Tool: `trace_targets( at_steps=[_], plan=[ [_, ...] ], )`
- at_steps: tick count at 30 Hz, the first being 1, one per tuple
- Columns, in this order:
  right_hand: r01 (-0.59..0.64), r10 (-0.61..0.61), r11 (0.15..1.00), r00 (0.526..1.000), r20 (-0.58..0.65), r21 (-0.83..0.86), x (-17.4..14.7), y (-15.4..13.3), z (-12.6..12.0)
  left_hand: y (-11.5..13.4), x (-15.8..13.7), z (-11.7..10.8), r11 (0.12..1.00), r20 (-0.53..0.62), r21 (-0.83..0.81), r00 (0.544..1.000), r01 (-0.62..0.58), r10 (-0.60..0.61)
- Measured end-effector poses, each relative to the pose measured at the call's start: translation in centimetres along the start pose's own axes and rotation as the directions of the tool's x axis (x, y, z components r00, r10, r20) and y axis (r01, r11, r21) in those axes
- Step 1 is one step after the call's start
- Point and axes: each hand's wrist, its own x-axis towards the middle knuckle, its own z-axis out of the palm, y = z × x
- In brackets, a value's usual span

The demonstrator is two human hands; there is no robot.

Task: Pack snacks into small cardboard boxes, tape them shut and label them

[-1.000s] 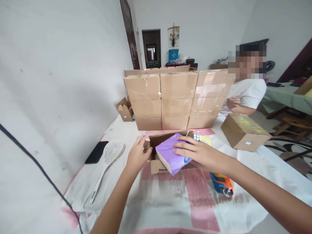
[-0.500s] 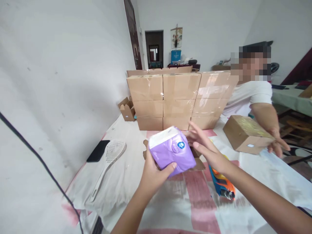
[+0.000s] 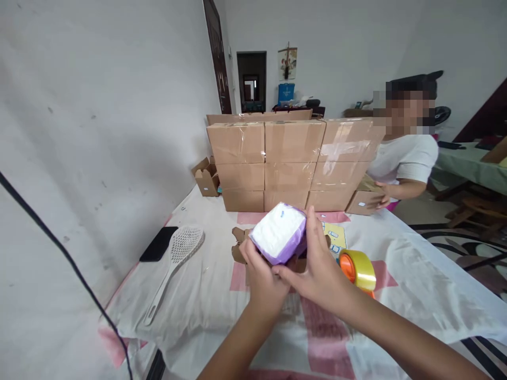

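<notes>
A purple and white pack of tissues [image 3: 279,232] is held up above the middle of the table, its white face turned towards me. My left hand [image 3: 263,272] grips it from the left and below. Along its right side lie the fingers of my right hand [image 3: 317,258], with the thumb near the lower edge. Beneath the pack is a brown cardboard box [image 3: 238,245] with its flaps spread, mostly hidden by my hands. Right of my right hand sits a tape dispenser with a roll of yellow tape [image 3: 363,269].
Stacked taped cartons [image 3: 293,142] form a wall at the table's back. Another person [image 3: 407,158] touches a carton [image 3: 362,200] at its right end. On the left lie a white slotted skimmer [image 3: 186,245] and a black flat object [image 3: 154,245]. A small open box [image 3: 206,177] stands back left.
The tissue pack has turned so its white face shows, and my right hand has closed onto it. The other person has shifted a carton back against the stack.
</notes>
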Motion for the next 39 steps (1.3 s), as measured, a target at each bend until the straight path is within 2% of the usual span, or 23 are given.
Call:
trace_targets(
  at_steps=[2,3,4,6,7,8,10,11,13,16,19,22,26,28,30,34,36,39],
  plan=[
    [-0.003,0.002,0.998,1.0,0.008,0.07,0.3,0.2,-0.1,-0.1,-0.2,-0.7,0.998,0.025,0.037,0.999,-0.046,0.045],
    [0.007,-0.006,0.993,1.0,-0.013,0.114,0.5,0.5,-0.3,-0.2,-0.1,-1.5,0.995,0.105,0.016,0.99,-0.097,0.095],
    [0.032,-0.025,0.988,0.999,-0.049,0.154,0.9,0.9,-0.6,-0.3,0.3,-2.5,0.986,0.222,-0.038,0.961,-0.161,0.166],
    [0.115,-0.088,0.974,0.986,-0.139,0.198,1.8,2.3,-1.5,-0.6,2.0,-4.9,0.953,0.432,-0.149,0.849,-0.265,0.304],
    [0.161,-0.126,0.967,0.976,-0.18,0.196,2.3,3.0,-2.1,-0.8,3.3,-6.1,0.943,0.506,-0.148,0.797,-0.298,0.331],
    [0.199,-0.161,0.964,0.965,-0.207,0.178,2.7,3.8,-2.6,-1.1,4.9,-7.0,0.944,0.555,-0.076,0.773,-0.322,0.308],
    [0.245,-0.217,0.961,0.956,-0.198,0.129,3.4,4.9,-3.4,-2.0,8.2,-8.0,0.918,0.641,0.182,0.75,-0.351,0.16],
    [0.269,-0.251,0.958,0.955,-0.16,0.102,3.5,5.2,-3.7,-2.5,9.8,-8.0,0.889,0.674,0.299,0.737,-0.347,0.06],
    [0.34,-0.34,0.94,0.94,-0.023,0.031,3.5,5.2,-3.9,-3.8,12.3,-7.3,0.844,0.71,0.43,0.697,-0.322,-0.096],
    [0.474,-0.456,0.877,0.872,0.181,-0.077,3.1,4.4,-3.5,-5.7,14.6,-5.9,0.856,0.724,0.438,0.673,-0.276,-0.153],
    [0.544,-0.498,0.83,0.823,0.273,-0.125,3.5,3.7,-2.7,-7.1,15.6,-5.3,0.898,0.749,0.374,0.647,-0.232,-0.145],
    [0.61,-0.54,0.774,0.775,0.329,-0.166,5.7,3.7,-1.9,-8.3,15.9,-5.0,0.94,0.747,0.293,0.655,-0.173,-0.112],
    [0.719,-0.596,0.666,0.672,0.44,-0.195,9.9,4.2,-0.6,-9.7,15.8,-4.3,0.964,0.72,0.235,0.688,-0.126,-0.086],
    [0.748,-0.604,0.646,0.624,0.496,-0.155,11.1,4.6,0.6,-10.2,15.7,-4.0,0.964,0.708,0.243,0.7,-0.111,-0.098],
    [0.73,-0.569,0.671,0.618,0.542,-0.128,11.3,5.4,2.1,-10.4,15.5,-4.0,0.958,0.689,0.27,0.715,-0.101,-0.119],
    [0.613,-0.426,0.778,0.677,0.6,-0.139,9.3,7.5,4.7,-10.5,15.0,-4.1,0.944,0.655,0.318,0.741,-0.094,-0.147],
    [0.526,-0.352,0.847,0.666,0.658,-0.08,8.2,8.5,5.1,-10.6,14.7,-4.1,0.938,0.642,0.335,0.75,-0.091,-0.157],
    [0.372,-0.253,0.928,0.617,0.745,0.007,7.2,9.2,4.5,-11.0,14.4,-3.9,0.93,0.624,0.359,0.762,-0.083,-0.172]
  ],
)
